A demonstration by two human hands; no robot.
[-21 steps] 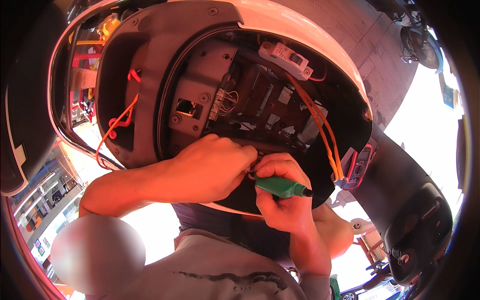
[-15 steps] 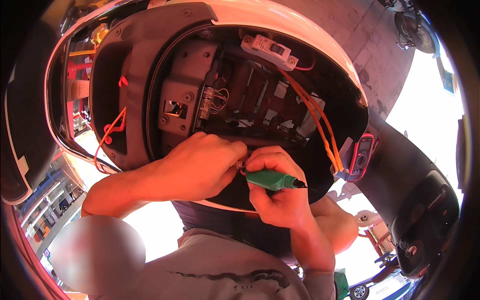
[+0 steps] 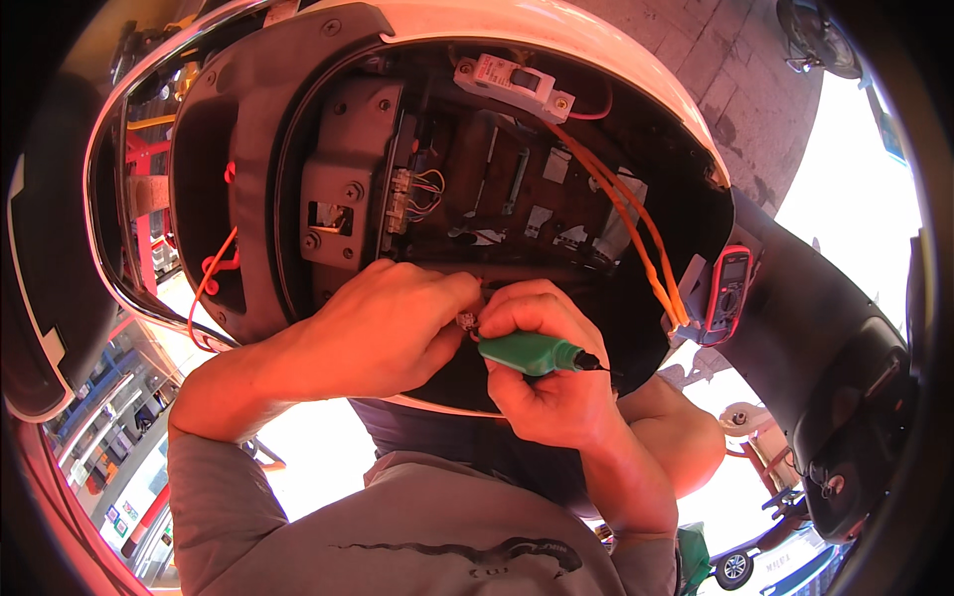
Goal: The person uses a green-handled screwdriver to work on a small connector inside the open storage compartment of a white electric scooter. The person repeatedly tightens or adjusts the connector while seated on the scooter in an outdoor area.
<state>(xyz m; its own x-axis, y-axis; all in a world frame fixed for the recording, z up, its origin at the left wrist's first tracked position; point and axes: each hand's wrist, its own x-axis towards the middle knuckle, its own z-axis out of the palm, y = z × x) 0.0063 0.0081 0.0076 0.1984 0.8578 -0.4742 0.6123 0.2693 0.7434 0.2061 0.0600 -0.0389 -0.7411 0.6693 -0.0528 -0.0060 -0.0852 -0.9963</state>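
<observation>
A right hand (image 3: 556,405) grips a green tool (image 3: 529,353), likely light and rigid, best held mid-body, at an open compartment (image 3: 688,179). The left hand (image 3: 393,323) curls beside a small connector (image 3: 467,321), its grip unclear.

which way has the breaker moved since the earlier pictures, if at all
No. The breaker sits by the same stretch of white rim as before, with no visible shift along it; only the whole view has moved.
</observation>
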